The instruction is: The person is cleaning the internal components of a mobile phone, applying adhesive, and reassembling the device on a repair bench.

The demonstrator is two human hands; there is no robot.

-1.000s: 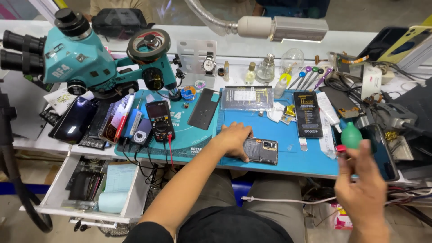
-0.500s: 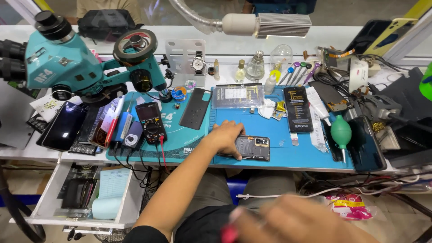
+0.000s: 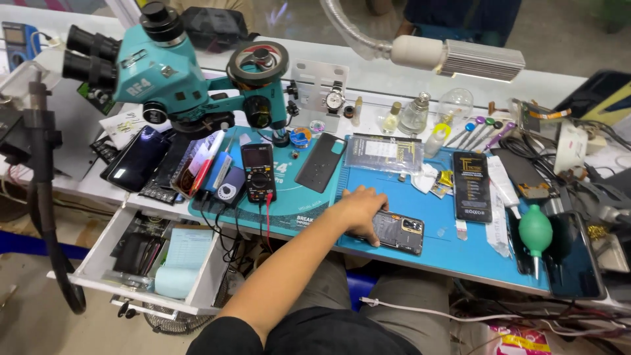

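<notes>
My left hand [image 3: 360, 209] lies flat on the opened dark smartphone with its back cover off [image 3: 399, 231], fingers spread over its left end, pinning it so it can't slide on the blue silicone repair mat [image 3: 420, 207]; no closed grip, just a press-down. My right hand is out of view, can't tell its state. The phone lies near the front edge of the tabletop, camera end to the right, inner boards and shields exposed, dark grey with small metal parts. The green rubber air blower [image 3: 536, 231] lies well apart on the right, the black multimeter [image 3: 257, 172] to the left.
</notes>
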